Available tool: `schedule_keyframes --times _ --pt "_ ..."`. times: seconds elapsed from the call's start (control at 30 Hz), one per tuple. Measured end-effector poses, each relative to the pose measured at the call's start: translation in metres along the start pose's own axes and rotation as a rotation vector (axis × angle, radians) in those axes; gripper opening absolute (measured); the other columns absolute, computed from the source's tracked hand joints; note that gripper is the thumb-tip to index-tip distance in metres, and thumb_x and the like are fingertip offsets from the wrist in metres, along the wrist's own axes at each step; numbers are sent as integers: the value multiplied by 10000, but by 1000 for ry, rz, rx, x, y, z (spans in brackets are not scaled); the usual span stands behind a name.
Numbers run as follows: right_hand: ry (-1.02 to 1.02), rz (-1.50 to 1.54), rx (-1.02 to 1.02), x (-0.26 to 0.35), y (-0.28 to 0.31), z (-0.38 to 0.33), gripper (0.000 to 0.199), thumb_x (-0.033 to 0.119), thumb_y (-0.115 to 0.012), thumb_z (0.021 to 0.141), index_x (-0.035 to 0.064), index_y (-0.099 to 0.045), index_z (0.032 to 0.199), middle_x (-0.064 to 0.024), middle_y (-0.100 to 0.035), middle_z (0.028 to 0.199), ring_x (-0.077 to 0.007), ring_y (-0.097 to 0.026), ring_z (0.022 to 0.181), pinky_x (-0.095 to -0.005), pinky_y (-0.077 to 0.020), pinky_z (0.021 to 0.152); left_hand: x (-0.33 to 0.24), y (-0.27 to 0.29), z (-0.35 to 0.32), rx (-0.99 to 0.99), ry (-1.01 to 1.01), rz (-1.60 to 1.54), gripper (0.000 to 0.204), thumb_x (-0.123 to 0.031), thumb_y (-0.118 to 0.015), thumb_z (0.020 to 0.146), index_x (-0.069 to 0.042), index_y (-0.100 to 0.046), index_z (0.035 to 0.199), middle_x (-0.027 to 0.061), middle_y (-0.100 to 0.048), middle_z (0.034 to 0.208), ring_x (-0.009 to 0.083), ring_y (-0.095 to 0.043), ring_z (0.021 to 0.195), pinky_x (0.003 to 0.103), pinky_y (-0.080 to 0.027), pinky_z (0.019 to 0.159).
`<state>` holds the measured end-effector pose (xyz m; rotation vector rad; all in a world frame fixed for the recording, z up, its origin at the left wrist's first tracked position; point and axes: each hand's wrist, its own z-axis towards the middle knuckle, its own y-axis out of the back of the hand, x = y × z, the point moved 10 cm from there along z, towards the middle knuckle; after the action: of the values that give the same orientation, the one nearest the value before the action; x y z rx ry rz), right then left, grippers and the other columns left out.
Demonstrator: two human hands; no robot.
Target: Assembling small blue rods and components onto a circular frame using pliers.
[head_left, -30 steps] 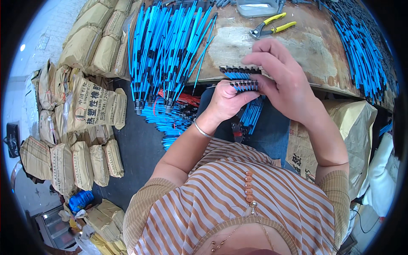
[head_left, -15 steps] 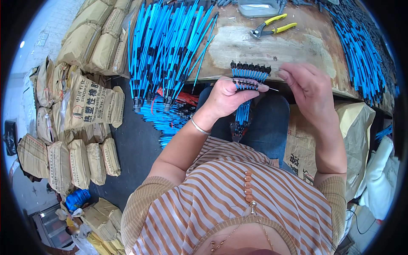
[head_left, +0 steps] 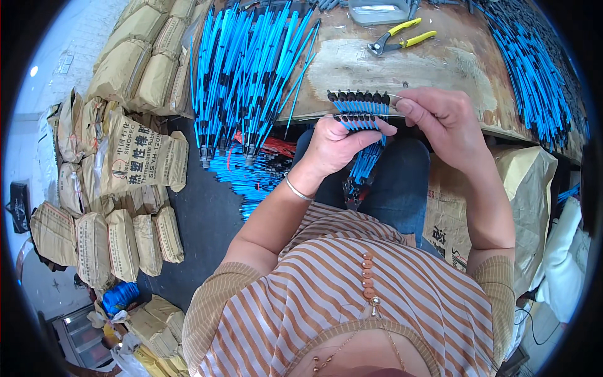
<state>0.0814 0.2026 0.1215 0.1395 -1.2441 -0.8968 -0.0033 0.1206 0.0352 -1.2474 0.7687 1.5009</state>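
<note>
My left hand [head_left: 338,146] is closed around a row of thin blue rods [head_left: 363,108] with black fittings, its thumb across the front. The black ends line up side by side above the fingers, and a second row of black pieces lies along the fingers. Below the hand, the rods run down between my knees to more black ends. My right hand [head_left: 443,119] pinches a thin pale wire [head_left: 394,96] between thumb and forefinger, at the right end of the upper row. How far the wire passes through the row is too fine to make out.
Yellow-handled cutting pliers [head_left: 402,39] and a clear plastic tray [head_left: 379,12] lie on the worn wooden table [head_left: 352,63]. Bundles of blue rods [head_left: 242,81] rest at its left, more [head_left: 534,81] at its right. Brown paper sacks [head_left: 125,69] are stacked to the left.
My right hand has moved left and slightly down to the end of the upper row. The rods have shifted slightly left and tilted. The wire tip that stuck out past my left fingers no longer shows.
</note>
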Motion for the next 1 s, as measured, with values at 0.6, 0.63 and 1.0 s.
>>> schedule_keyframes --times 0.6,0.63,1.0 --pt "238 -97 -96 24 -21 -3 264 -39 -613 768 5 -631 1028 -71 -544 897 -172 -485 699 -247 -394 606 -1 0 -4 -40 -53 112 198 49 -668 735 -2 -697 924 70 -705 889 136 -656 778 218 -512 705" --pt "239 -95 -97 25 -22 -2 264 -39 -613 768 5 -631 1028 -71 -544 897 -172 -485 699 -247 -394 606 1 0 -6 -40 -52 114 198 49 -668 735 -2 -697 924 70 -705 889 136 -656 778 218 -512 705" --pt "191 110 -56 23 -27 5 228 -57 -601 764 2 -619 983 -63 -552 904 -163 -485 701 -245 -389 608 15 9 -12 -121 -22 -20 230 54 -692 716 -10 -690 937 49 -700 870 118 -633 739 222 -502 688"
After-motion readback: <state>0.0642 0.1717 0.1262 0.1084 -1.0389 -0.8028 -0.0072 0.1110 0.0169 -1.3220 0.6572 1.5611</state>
